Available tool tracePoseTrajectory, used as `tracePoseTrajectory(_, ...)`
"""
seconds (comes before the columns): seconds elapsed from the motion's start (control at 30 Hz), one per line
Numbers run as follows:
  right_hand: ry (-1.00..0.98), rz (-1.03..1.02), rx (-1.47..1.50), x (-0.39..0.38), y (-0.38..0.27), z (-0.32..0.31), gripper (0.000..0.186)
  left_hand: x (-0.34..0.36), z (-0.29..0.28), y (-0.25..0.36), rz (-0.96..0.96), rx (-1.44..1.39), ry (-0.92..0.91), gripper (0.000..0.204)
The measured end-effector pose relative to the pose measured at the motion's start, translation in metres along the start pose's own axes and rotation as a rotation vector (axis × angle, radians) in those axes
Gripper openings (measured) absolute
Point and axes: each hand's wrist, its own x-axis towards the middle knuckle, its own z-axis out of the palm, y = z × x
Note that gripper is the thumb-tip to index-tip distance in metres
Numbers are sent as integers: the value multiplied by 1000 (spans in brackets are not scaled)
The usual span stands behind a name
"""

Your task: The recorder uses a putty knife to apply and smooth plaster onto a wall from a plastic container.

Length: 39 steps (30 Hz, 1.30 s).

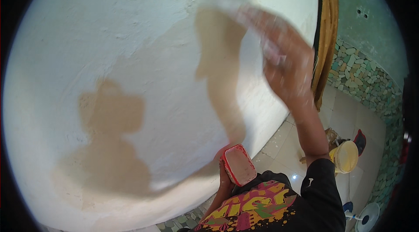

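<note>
Gripping red tub (241, 165), left hand (224, 177), long axis down-right, right hand (286, 49), hold unclear

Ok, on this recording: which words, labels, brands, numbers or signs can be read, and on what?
Black T-shirt: large yellow and pink lettering across the front; wording not copied here.
Black sleeve: a small pale mark, too small to read.
White wall, red tub, yellow bucket: no text that I can make out.
</note>
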Motion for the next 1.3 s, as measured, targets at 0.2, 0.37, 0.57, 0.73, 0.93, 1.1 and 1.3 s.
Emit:
tracePoseTrajectory(0.2,10,94,-96,-4,-40,35,53,-4,4,-6,24,25,12,84)
tracePoseTrajectory(0.37,-373,64,251,-58,-102,3,56,-7,6,-13,76,-89,-66,84)
tracePoseTrajectory(0.57,-202,850,889,-145,-100,-37,38,-11,23,-3,301,74,-137,79)
tracePoseTrajectory(0.73,-376,1552,937,-224,-87,-72,32,-8,4,4,255,-192,-315,78)
tracePoseTrajectory(0.93,-851,1113,421,-265,-145,-80,38,-16,14,13,316,72,-34,81)
tracePoseTrajectory(1.1,-853,1066,537,-254,-170,-65,48,-27,3,5,366,42,-20,79)
tracePoseTrajectory(1.3,-847,838,435,-269,-184,-44,49,-39,-2,-2,414,37,23,77)
